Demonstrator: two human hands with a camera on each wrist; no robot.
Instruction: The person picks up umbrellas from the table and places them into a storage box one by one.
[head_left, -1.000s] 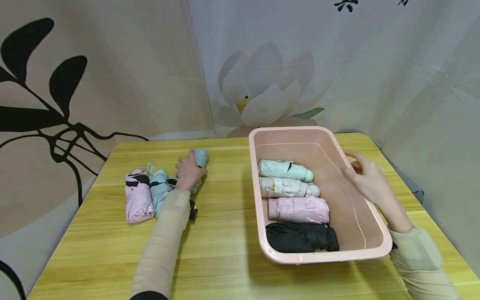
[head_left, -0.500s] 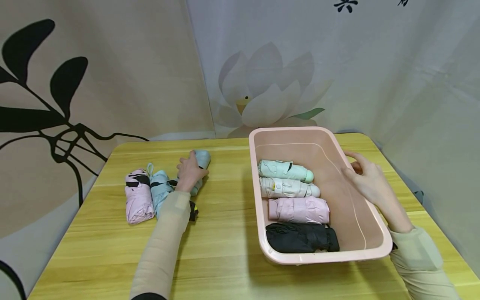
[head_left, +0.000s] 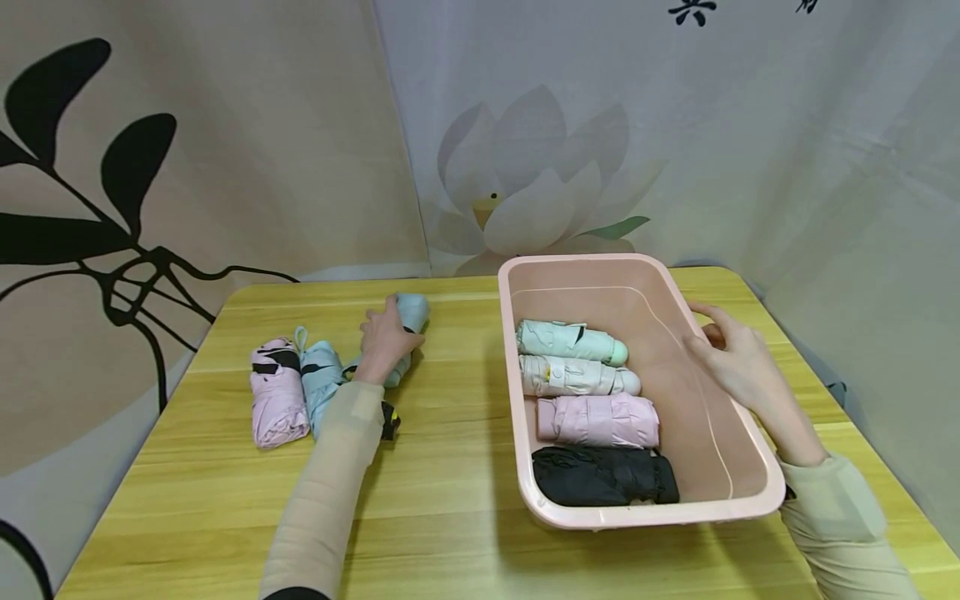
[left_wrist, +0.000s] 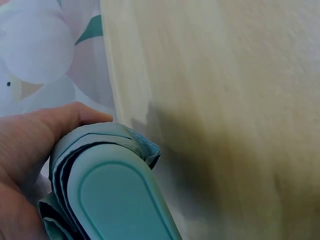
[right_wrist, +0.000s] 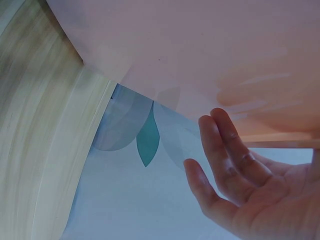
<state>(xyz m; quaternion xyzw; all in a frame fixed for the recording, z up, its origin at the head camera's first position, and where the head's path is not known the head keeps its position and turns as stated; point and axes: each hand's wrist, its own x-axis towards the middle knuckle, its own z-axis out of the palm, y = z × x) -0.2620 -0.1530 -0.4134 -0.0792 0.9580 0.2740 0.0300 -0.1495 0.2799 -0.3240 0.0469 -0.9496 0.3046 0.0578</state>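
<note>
My left hand [head_left: 387,340] grips a blue-grey folded umbrella [head_left: 412,312] on the left half of the table. In the left wrist view, its smooth end cap [left_wrist: 117,195] faces the camera, and the thumb and finger wrap the rolled fabric. My right hand [head_left: 731,358] holds the right rim of a pink plastic bin [head_left: 761,479], thumb over the inner side and fingers along the outer wall. Inside the bin lie a mint umbrella [head_left: 570,342], a white umbrella [head_left: 577,376], a pink umbrella [head_left: 597,419] and a black umbrella [head_left: 603,477], side by side.
Left of my left hand lie a light purple umbrella [head_left: 279,400] and a light blue umbrella [head_left: 321,375]. A black object with yellow marks [head_left: 390,422] shows beside the left wrist, mostly hidden. A printed curtain [head_left: 300,142] hangs behind the wooden table [head_left: 442,500].
My left hand has moved slightly right and away from me, with the blue-grey umbrella in it. The right hand and the bin have stayed in place.
</note>
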